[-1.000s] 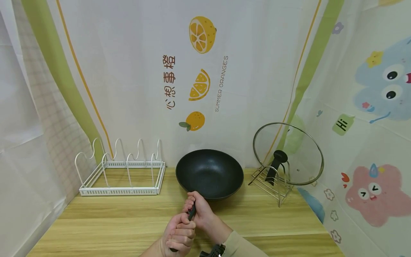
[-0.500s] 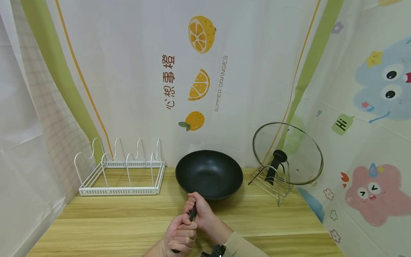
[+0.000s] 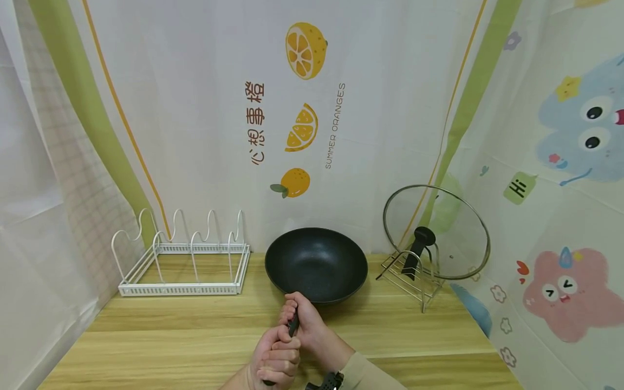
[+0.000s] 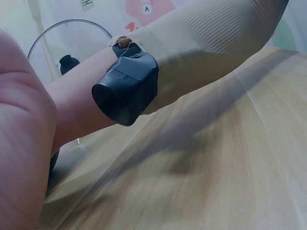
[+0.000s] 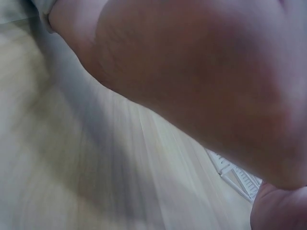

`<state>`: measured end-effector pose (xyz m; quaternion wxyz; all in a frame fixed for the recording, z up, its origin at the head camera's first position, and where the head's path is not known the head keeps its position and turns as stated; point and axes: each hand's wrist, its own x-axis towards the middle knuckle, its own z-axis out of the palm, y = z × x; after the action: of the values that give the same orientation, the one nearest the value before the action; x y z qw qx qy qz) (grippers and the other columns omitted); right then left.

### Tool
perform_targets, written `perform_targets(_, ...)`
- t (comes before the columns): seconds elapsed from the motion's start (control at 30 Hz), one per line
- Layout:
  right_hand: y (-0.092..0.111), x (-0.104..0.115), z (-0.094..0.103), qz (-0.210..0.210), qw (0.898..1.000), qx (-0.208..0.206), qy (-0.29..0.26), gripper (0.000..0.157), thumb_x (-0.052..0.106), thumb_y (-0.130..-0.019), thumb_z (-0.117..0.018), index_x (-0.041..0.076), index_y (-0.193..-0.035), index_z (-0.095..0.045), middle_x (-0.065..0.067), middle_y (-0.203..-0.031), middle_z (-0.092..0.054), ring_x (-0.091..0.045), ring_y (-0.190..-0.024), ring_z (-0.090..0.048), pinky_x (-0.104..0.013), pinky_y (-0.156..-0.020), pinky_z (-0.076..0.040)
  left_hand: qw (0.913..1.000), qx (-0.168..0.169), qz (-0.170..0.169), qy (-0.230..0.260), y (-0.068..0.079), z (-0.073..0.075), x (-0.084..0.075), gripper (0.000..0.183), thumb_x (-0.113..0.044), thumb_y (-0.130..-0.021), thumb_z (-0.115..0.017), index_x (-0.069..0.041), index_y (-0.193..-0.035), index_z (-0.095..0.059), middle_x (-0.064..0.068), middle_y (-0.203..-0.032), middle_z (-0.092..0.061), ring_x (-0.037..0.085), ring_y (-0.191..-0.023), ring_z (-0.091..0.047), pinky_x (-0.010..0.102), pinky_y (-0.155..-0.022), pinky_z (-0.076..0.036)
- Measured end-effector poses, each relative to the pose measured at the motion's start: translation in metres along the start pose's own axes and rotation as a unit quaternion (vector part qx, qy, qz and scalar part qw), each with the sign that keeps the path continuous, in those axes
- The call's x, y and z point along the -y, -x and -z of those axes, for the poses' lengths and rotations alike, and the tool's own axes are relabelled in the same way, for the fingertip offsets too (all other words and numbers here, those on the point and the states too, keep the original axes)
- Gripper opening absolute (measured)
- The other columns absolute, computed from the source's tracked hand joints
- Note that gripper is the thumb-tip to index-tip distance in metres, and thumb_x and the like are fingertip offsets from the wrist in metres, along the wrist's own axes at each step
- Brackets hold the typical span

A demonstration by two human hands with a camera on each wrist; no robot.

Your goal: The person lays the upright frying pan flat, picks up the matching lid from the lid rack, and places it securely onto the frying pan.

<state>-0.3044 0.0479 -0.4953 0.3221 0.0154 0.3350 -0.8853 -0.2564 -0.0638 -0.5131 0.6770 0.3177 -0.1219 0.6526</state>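
A black wok [image 3: 317, 265] is at the back middle of the wooden table, its bowl facing up and toward me. Its black handle [image 3: 293, 323] points toward me, and both hands grip it, one behind the other. My right hand [image 3: 304, 319] is wrapped round the part closest to the bowl. Behind it, my left hand [image 3: 278, 355] has its fingers curled round the handle's end, the tip of which pokes out below. In the left wrist view my right forearm [image 4: 81, 88] crosses above the table. Skin fills most of the right wrist view, blurred.
A white wire rack [image 3: 180, 290] with wavy dividers stands left of the wok. To the right, a glass lid [image 3: 450, 230] with a black knob leans in a small metal stand [image 3: 423, 295]. A printed curtain [image 3: 205, 135] hangs behind the wooden table [image 3: 170, 336].
Both hands keep the same grip on the wok handle. The whole scene shifts very slightly left in the head view, and the wok stays in place.
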Motion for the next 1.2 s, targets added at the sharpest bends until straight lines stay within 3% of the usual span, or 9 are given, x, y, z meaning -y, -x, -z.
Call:
perform_targets(0.27, 0.001, 0.000, 0.001, -0.001, 1.000, 0.002, -0.002, 0.045, 0.025, -0.103, -0.045, 0.026, -0.058, -0.039, 0.015, -0.054, -0.042, 0.003, -0.047, -0.045, -0.010, -0.056, -0.041, 0.9995, -0.011, -0.027, -0.009, 0.001, 0.000, 0.004, 0.037, -0.023, -0.102, -0.040, -0.018, -0.066, -0.036, -0.006, -0.055, -0.037, 0.006, -0.037, -0.032, 0.017, -0.039, -0.035)
perform_targets(0.43, 0.001, -0.001, 0.001, 0.002, 1.000, -0.002, -0.001, 0.043, 0.025, -0.102, -0.046, 0.025, -0.059, -0.039, 0.015, -0.055, -0.042, 0.003, -0.047, -0.046, -0.010, -0.057, -0.042, 0.9961, -0.051, -0.052, -0.048, 0.003, -0.004, 0.007, 0.035, -0.024, -0.102, -0.039, -0.020, -0.068, -0.033, -0.007, -0.056, -0.035, 0.005, -0.040, -0.032, 0.014, -0.040, -0.030)
perform_targets(0.63, 0.000, 0.001, 0.000, 0.001, 1.000, 0.003, -0.008, 0.042, 0.025, -0.102, -0.046, 0.025, -0.060, -0.043, 0.015, -0.056, -0.047, 0.002, -0.049, -0.049, -0.011, -0.057, -0.045, 0.9835, -0.121, -0.080, -0.108, 0.005, -0.010, 0.012, 0.033, -0.025, -0.101, -0.039, -0.022, -0.069, -0.031, -0.008, -0.055, -0.033, 0.004, -0.043, -0.032, 0.015, -0.041, -0.024)
perform_targets(0.8, 0.001, 0.002, -0.001, 0.001, 1.000, -0.004, 0.007, 0.040, 0.026, -0.103, -0.044, 0.024, -0.063, -0.046, 0.014, -0.058, -0.050, 0.002, -0.051, -0.052, -0.013, -0.060, -0.048, 0.9707, -0.163, -0.086, -0.154, 0.006, -0.013, 0.013, 0.031, -0.027, -0.098, -0.042, -0.022, -0.070, -0.031, -0.009, -0.057, -0.034, 0.004, -0.045, -0.035, 0.015, -0.044, -0.027)
perform_targets(0.87, 0.002, 0.002, -0.001, 0.004, 1.000, -0.008, 0.023, 0.037, 0.026, -0.102, -0.044, 0.024, -0.066, -0.048, 0.013, -0.060, -0.052, 0.001, -0.053, -0.053, -0.016, -0.062, -0.049, 0.9593, -0.194, -0.085, -0.187, 0.007, -0.014, 0.014, 0.027, -0.029, -0.096, -0.042, -0.021, -0.071, -0.033, -0.009, -0.059, -0.037, 0.003, -0.047, -0.039, 0.014, -0.046, -0.031)
perform_targets(0.93, 0.003, 0.002, 0.000, 0.007, 0.999, -0.015, 0.040, 0.031, 0.027, -0.101, -0.046, 0.023, -0.071, -0.051, 0.012, -0.063, -0.054, 0.000, -0.057, -0.054, -0.018, -0.065, -0.049, 0.9416, -0.239, -0.083, -0.222, 0.008, -0.016, 0.013, 0.022, -0.032, -0.093, -0.040, -0.021, -0.074, -0.038, -0.009, -0.061, -0.039, 0.003, -0.050, -0.044, 0.014, -0.049, -0.038)
perform_targets(1.07, 0.005, 0.004, 0.006, 0.000, 0.998, -0.015, 0.067, 0.020, 0.032, -0.098, -0.052, 0.020, -0.083, -0.056, 0.009, -0.074, -0.057, -0.004, -0.067, -0.057, -0.021, -0.072, -0.051, 0.8935, -0.336, -0.063, -0.291, 0.014, -0.020, 0.011, 0.025, -0.037, -0.093, -0.032, -0.021, -0.082, -0.048, -0.009, -0.069, -0.048, 0.004, -0.061, -0.055, 0.017, -0.062, -0.050)
perform_targets(1.2, 0.009, 0.008, 0.014, -0.027, 0.996, 0.016, 0.089, 0.022, 0.037, -0.097, -0.054, 0.016, -0.096, -0.060, 0.004, -0.088, -0.064, -0.009, -0.082, -0.062, -0.023, -0.079, -0.052, 0.8459, -0.399, -0.024, -0.354, 0.020, -0.028, 0.006, 0.044, -0.043, -0.100, -0.022, -0.020, -0.092, -0.059, -0.009, -0.079, -0.062, 0.006, -0.071, -0.063, 0.023, -0.070, -0.055)
